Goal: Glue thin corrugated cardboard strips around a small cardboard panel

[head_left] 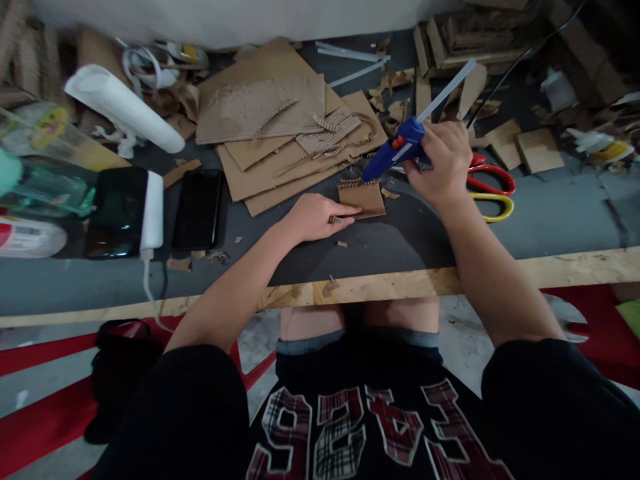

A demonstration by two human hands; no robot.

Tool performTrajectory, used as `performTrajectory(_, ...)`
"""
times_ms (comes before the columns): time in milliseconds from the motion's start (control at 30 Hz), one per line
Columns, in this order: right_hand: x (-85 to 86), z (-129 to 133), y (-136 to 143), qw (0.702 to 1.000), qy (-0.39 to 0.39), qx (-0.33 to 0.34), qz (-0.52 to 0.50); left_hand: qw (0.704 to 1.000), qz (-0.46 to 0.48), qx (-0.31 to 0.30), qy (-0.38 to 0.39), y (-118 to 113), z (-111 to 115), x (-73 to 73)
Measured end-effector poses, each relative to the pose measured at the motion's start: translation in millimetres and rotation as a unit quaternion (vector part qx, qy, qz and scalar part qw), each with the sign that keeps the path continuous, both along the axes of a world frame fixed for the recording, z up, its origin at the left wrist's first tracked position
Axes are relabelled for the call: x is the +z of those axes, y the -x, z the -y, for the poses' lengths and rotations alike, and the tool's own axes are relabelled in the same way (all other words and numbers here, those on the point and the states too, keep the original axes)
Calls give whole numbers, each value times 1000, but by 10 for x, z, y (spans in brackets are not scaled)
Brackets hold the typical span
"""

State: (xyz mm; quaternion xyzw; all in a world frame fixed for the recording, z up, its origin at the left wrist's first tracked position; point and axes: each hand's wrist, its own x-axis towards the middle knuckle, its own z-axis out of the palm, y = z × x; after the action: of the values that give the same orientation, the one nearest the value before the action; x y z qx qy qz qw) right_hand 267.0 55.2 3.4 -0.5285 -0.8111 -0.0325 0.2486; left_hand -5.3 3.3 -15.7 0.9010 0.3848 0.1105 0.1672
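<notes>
A blue glue gun (395, 148) with a clear glue stick rising from its back is gripped in my right hand (445, 160). Its nozzle points down at the far left edge of a small cardboard piece (364, 198), where a corrugated strip (353, 183) runs along the edge. From the left, my left hand (320, 217) lays its index finger on this piece near its front edge. A small corrugated scrap (336, 219) is pinched between the fingers of that hand.
Cardboard sheets (280, 133) with loose corrugated strips lie behind. Red and yellow scissors (493, 193) sit right of my right hand. Phones (198, 209), a white paper roll (125, 107) and bottles (35, 237) stand or lie left. The wooden table edge (360, 288) runs in front.
</notes>
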Motion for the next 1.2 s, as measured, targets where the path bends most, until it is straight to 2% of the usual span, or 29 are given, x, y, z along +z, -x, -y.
performTrajectory(100,-40,84,203,999,-28,-29,-7,1000,8,-4,-12,0,-4,-6)
performTrajectory(200,-112,112,339,998,-60,-23,-18,1000,9,-6,-21,-1,-4,-2)
performTrajectory(333,-204,81,372,997,-69,4,-13,1000,-3,-2,-15,-5,0,10)
performTrajectory(433,-196,62,342,997,-72,3,1,1000,-4,-1,0,-6,3,21)
performTrajectory(533,-131,31,256,996,-80,-21,15,1000,8,-3,9,-4,7,39)
performTrajectory(600,-103,-28,136,993,-99,-61,13,1000,10,-7,10,2,11,52)
performTrajectory(667,-117,-128,-39,984,-137,-115,-8,1000,8,-18,13,11,12,58)
performTrajectory(767,-198,-304,-313,973,-170,-158,-21,999,13,-33,17,30,7,45)
performTrajectory(833,-247,-379,-404,977,-142,-156,-13,999,19,-34,11,37,0,22)
performTrajectory(900,-264,-381,-366,983,-105,-148,-19,999,22,-36,4,34,-7,-9)
performTrajectory(1100,-202,-77,201,998,-67,-9,-2,998,17,-27,-47,-11,-7,-88)
performTrajectory(1200,-189,31,378,998,-61,18,12,998,20,-20,-53,-22,-4,-101)
